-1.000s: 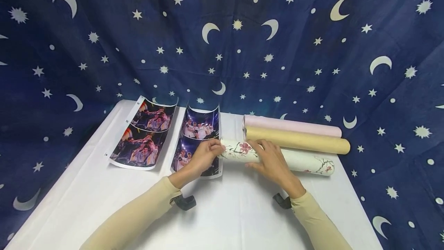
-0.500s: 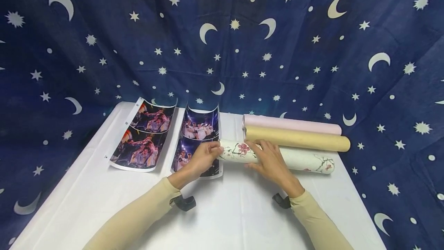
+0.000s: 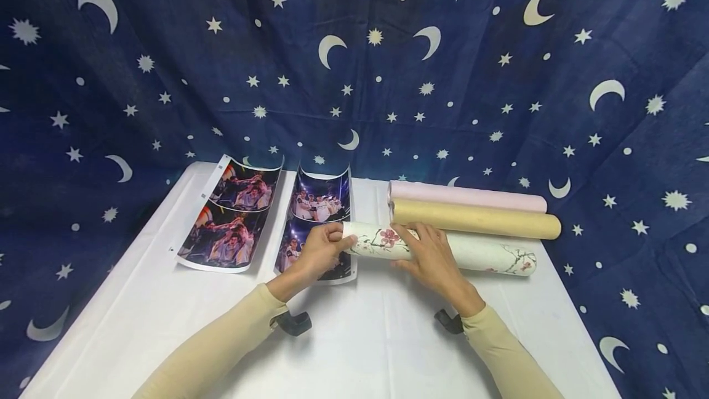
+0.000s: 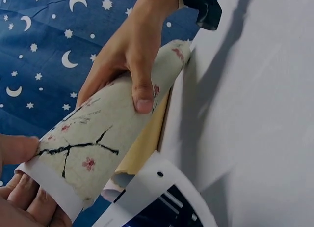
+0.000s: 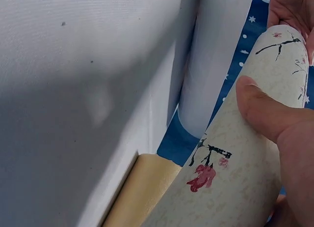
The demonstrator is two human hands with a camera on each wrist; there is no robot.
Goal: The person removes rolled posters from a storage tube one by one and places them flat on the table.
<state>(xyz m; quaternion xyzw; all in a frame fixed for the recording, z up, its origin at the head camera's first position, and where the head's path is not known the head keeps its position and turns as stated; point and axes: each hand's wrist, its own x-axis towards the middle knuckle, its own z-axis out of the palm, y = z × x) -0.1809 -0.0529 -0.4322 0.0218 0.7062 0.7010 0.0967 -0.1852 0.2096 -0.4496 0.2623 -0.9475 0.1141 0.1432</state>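
A cream roll of paper printed with red blossoms and dark branches [image 3: 490,254] lies slantwise in front of two other rolls. At its left end my left hand [image 3: 318,254] pinches the paper. In the left wrist view the left thumb [image 4: 18,148] presses on the printed side, while the fingers sit behind the white edge of the sheet. My right hand [image 3: 434,261] grips the roll near its middle, its thumb [image 5: 260,106] along the near side and its fingers over the top. The far side of the roll is hidden.
Behind the floral roll lie a yellow roll [image 3: 482,220] and a pink roll [image 3: 471,195]. On the left are two curled photo prints, one of people in white shirts [image 3: 321,199] and one redder [image 3: 229,220]. A starry blue cloth [image 3: 376,91] hangs behind the white table [image 3: 354,350].
The left end of the floral paper now reaches slightly farther left, and the left fingers have shifted behind its edge. The right hand stays on the roll.
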